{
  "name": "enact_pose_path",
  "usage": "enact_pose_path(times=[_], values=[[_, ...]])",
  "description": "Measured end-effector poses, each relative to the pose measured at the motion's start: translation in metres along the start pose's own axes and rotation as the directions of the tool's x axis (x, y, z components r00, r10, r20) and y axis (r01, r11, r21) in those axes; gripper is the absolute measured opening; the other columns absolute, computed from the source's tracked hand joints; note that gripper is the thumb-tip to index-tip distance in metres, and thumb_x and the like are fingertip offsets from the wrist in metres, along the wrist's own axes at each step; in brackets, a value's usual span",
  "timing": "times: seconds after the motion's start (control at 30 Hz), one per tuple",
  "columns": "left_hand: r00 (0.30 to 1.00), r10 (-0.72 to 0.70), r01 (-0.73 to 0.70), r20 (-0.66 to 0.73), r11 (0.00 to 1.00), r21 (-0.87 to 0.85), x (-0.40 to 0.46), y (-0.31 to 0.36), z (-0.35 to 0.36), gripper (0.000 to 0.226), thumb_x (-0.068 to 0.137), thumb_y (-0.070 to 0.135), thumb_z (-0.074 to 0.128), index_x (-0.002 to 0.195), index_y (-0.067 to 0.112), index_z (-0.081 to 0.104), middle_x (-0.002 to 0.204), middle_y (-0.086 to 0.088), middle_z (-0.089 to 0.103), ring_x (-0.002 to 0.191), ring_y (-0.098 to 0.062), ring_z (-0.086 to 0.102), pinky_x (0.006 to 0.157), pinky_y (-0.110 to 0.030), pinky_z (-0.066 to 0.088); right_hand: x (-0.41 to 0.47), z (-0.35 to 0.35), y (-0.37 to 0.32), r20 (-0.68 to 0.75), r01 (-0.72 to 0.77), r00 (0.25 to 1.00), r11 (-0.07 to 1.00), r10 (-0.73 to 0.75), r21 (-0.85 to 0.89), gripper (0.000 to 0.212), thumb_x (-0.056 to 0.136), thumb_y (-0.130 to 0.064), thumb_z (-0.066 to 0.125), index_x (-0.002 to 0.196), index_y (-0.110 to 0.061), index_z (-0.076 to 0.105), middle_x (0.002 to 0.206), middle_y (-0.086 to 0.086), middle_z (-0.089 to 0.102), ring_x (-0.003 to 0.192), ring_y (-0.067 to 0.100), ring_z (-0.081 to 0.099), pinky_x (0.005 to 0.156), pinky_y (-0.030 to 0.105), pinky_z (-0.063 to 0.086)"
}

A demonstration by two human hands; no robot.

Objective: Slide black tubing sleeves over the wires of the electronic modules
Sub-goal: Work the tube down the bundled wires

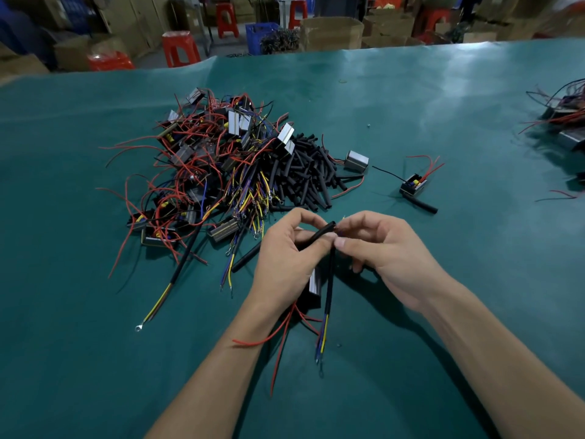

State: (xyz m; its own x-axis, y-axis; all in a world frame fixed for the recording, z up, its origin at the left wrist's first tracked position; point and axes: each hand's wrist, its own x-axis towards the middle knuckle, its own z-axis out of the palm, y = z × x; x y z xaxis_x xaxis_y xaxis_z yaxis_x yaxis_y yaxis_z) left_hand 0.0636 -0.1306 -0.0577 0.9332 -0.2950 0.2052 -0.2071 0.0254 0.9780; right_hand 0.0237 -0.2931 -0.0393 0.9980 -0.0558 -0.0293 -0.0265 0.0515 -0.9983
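Note:
My left hand (285, 258) grips a short black tubing sleeve (319, 233), its open end pointing up and right. My right hand (380, 248) pinches thin red wire ends right at that opening. Below my hands hangs an electronic module (315, 282) with a silver side, mostly hidden by my left palm. A second black sleeve (329, 286) covers its blue and yellow wires, which stick out below. Loose red wires (281, 337) trail down from the module. A pile of modules with tangled wires (202, 166) lies beyond my left hand, next to a heap of black sleeves (307, 172).
The teal table mat (411, 106) carries a single module (356, 161) and another sleeved module (413, 186) at right of the pile. More modules (563, 118) sit at the far right edge. Red stools and cardboard boxes stand beyond the table.

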Motion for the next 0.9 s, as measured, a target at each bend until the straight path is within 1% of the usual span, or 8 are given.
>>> enact_pose_path(times=[0.07,0.13,0.3,0.37,0.47,0.6,0.73,0.9], values=[[1.0,0.001,-0.001,0.01,1.0,-0.007,-0.001,0.001,0.0,0.015,0.085,0.016,0.073,0.086,0.014,0.058,0.061,-0.005,0.07,0.058,-0.013,0.057,0.058,-0.027,0.043,0.0,0.0,-0.001,-0.013,-0.004,1.0,1.0,0.005,0.017,0.008,0.09,-0.002,0.071,0.09,-0.009,0.071,0.076,0.006,0.07,0.067,0.011,0.061,0.054,0.023,0.047],[1.0,0.009,-0.009,0.024,1.0,-0.015,-0.001,0.002,-0.001,0.016,0.085,0.018,0.075,0.085,0.016,0.058,0.069,-0.01,0.073,0.063,-0.014,0.064,0.061,-0.028,0.047,0.0,-0.001,-0.002,-0.022,-0.002,1.0,1.0,0.003,0.027,0.009,0.092,-0.003,0.07,0.087,-0.011,0.072,0.076,0.008,0.069,0.068,0.012,0.061,0.057,0.022,0.049],[1.0,0.007,-0.006,0.026,1.0,-0.027,-0.001,0.0,-0.002,0.01,0.085,0.016,0.073,0.084,0.014,0.063,0.075,-0.015,0.073,0.067,-0.017,0.066,0.065,-0.034,0.051,-0.001,0.002,-0.004,-0.054,0.066,0.996,0.996,-0.068,-0.053,0.012,0.092,-0.003,0.071,0.084,-0.012,0.07,0.073,0.001,0.07,0.067,0.009,0.061,0.061,0.021,0.05],[0.999,0.018,-0.018,0.032,1.0,-0.02,0.0,0.0,-0.002,0.008,0.084,0.014,0.074,0.082,0.014,0.067,0.077,-0.011,0.074,0.069,-0.016,0.065,0.068,-0.032,0.05,-0.001,0.002,-0.005,-0.074,0.08,0.994,0.995,-0.084,-0.054,0.014,0.092,-0.003,0.07,0.083,-0.013,0.071,0.074,0.001,0.07,0.067,0.01,0.059,0.064,0.022,0.049],[0.999,0.034,-0.033,0.04,0.999,-0.014,0.0,0.001,-0.003,0.003,0.081,0.01,0.076,0.081,0.013,0.073,0.076,-0.002,0.073,0.071,-0.009,0.062,0.068,-0.022,0.049,-0.001,0.001,-0.007,-0.09,0.083,0.992,0.995,-0.087,-0.051,0.015,0.093,-0.002,0.069,0.083,-0.013,0.072,0.076,0.005,0.07,0.071,0.016,0.06,0.068,0.025,0.049],[1.0,0.004,-0.004,0.008,1.0,-0.004,-0.001,0.001,-0.002,0.007,0.081,0.008,0.072,0.081,0.012,0.077,0.075,0.003,0.072,0.07,-0.006,0.061,0.069,-0.018,0.048,-0.001,-0.002,-0.009,-0.082,0.035,0.996,0.999,-0.037,-0.026,0.014,0.094,0.001,0.067,0.083,-0.008,0.069,0.069,0.005,0.067,0.061,0.018,0.066,0.059,0.026,0.057],[1.0,-0.008,0.008,0.009,1.0,0.004,0.0,0.002,-0.003,0.019,0.086,-0.001,0.071,0.081,0.015,0.079,0.076,0.001,0.075,0.072,-0.006,0.065,0.07,-0.016,0.05,-0.001,-0.007,-0.01,-0.032,0.009,0.999,0.998,-0.011,-0.06,0.014,0.093,0.003,0.066,0.083,-0.006,0.07,0.068,0.006,0.065,0.057,0.017,0.063,0.052,0.023,0.051],[1.0,0.0,0.0,0.026,1.0,0.008,-0.001,0.002,-0.004,0.017,0.086,0.003,0.071,0.083,0.017,0.078,0.076,0.003,0.075,0.072,-0.005,0.066,0.071,-0.017,0.05,-0.001,-0.009,-0.012,-0.003,0.024,1.0,0.994,-0.025,-0.107,0.016,0.09,0.005,0.068,0.081,-0.007,0.072,0.068,0.007,0.066,0.058,0.016,0.062,0.05,0.023,0.049]])
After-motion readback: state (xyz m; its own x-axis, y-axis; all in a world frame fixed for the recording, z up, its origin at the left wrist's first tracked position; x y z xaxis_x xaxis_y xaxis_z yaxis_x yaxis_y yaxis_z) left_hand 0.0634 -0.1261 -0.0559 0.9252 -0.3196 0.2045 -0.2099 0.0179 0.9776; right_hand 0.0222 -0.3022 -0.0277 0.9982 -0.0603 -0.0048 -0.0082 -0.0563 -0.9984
